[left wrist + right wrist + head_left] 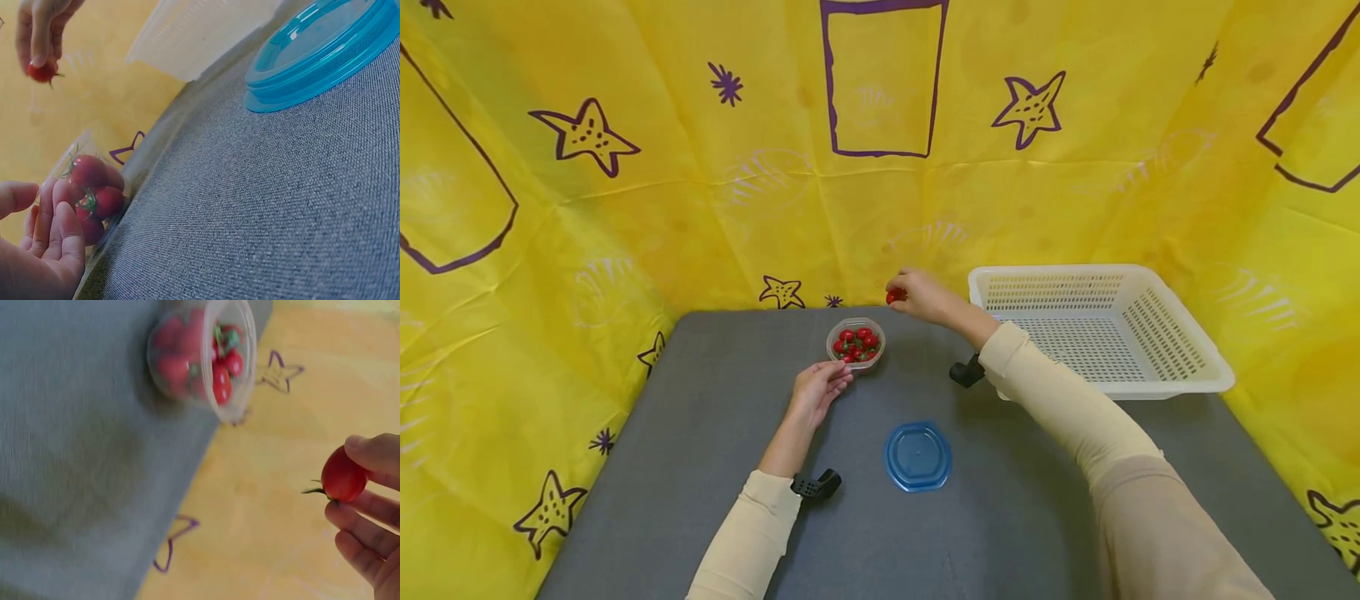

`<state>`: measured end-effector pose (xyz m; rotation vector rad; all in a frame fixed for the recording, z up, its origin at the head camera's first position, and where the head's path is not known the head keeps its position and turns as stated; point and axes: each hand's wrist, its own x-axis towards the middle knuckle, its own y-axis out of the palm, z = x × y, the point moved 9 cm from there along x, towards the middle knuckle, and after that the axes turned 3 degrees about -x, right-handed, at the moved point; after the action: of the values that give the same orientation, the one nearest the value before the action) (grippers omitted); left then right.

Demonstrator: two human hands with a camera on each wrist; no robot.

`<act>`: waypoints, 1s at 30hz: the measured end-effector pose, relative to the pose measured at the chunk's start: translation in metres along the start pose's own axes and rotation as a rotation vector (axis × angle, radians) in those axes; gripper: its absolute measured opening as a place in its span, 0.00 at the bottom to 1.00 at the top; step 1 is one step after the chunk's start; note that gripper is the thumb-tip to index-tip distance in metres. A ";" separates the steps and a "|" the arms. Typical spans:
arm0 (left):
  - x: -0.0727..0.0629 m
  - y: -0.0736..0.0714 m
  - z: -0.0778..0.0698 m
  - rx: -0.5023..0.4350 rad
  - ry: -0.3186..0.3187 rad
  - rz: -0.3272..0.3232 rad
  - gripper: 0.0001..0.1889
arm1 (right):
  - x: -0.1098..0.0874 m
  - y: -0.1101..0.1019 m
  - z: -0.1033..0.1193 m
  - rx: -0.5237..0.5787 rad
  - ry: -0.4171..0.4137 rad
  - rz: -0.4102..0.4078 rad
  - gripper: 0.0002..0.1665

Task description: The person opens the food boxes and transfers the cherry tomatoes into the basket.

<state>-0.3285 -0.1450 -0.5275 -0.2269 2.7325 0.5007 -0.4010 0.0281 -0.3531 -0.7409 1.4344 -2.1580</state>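
Right hand (922, 297) pinches tomato (344, 476), so squeeze lightly; loose-fingered left hand (820, 390) should steady tub (207, 359) left of that grip.

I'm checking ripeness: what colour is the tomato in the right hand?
The tomato is bright red, seen best in the right wrist view.

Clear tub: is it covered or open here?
Open. The right wrist view shows tomatoes inside the uncovered tub, and the head view shows the blue lid lying apart on the table.
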 end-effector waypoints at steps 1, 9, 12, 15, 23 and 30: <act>0.000 0.000 0.000 0.005 -0.002 -0.001 0.12 | -0.001 -0.005 -0.004 0.004 0.004 -0.010 0.17; 0.001 0.000 0.001 0.016 -0.006 -0.004 0.08 | -0.017 -0.039 -0.049 -0.001 0.140 -0.029 0.19; 0.000 0.000 0.000 0.007 -0.004 -0.011 0.06 | -0.023 -0.048 -0.068 0.014 0.174 -0.055 0.18; 0.000 -0.001 0.000 0.004 0.001 -0.013 0.05 | -0.032 -0.054 -0.086 0.028 0.200 -0.078 0.17; 0.001 -0.002 0.002 0.012 -0.016 -0.019 0.10 | -0.054 -0.056 -0.126 0.027 0.275 -0.073 0.19; 0.000 -0.002 0.001 0.018 -0.023 -0.021 0.11 | -0.065 -0.052 -0.150 0.005 0.302 -0.050 0.19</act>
<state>-0.3275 -0.1462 -0.5285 -0.2431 2.7086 0.4705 -0.4524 0.1913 -0.3646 -0.4661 1.5694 -2.3902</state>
